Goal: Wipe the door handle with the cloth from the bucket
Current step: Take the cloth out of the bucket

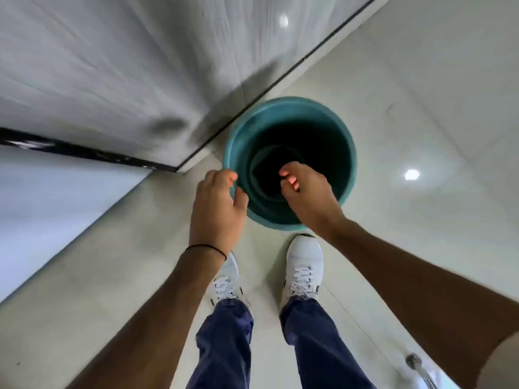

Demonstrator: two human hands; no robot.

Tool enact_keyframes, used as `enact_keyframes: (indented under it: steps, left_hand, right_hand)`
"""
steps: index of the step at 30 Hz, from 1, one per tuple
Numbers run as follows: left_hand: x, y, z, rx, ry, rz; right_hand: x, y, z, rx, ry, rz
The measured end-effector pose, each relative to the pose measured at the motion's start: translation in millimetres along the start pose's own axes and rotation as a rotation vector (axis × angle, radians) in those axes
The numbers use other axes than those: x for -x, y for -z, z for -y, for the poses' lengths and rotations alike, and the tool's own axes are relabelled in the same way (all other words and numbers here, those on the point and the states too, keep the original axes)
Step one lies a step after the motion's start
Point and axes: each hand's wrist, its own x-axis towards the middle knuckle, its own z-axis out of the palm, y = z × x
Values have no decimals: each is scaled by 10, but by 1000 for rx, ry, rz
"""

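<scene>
Right hand, fingers curled over the round teal plastic bucket, grips nothing visible; dark interior risks a missed cloth.

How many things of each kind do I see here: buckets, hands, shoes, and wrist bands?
Teal bucket: 1
Hands: 2, left hand and right hand
White shoes: 2, left shoe and right shoe
Black wrist band: 1
Total: 6
</scene>
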Motion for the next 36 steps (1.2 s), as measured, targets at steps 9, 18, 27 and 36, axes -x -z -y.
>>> enact_keyframes:
  steps: [9, 18, 27, 36]
  left_hand:
    - [-291, -517, 378, 52, -122, -157]
    - [-295, -672, 667, 190, -150, -216]
    - [-320, -706, 725, 257, -125, -172]
    - [-157, -157, 426, 2, 147, 211]
  right_hand:
    - [-1326, -940, -785, 273, -162, 362]
    - [-1747, -1618, -1091, 480, -233, 342]
    - [-1721, -1482, -1123, 527, -89, 206]
    - [-669, -446, -227, 124, -48, 118]
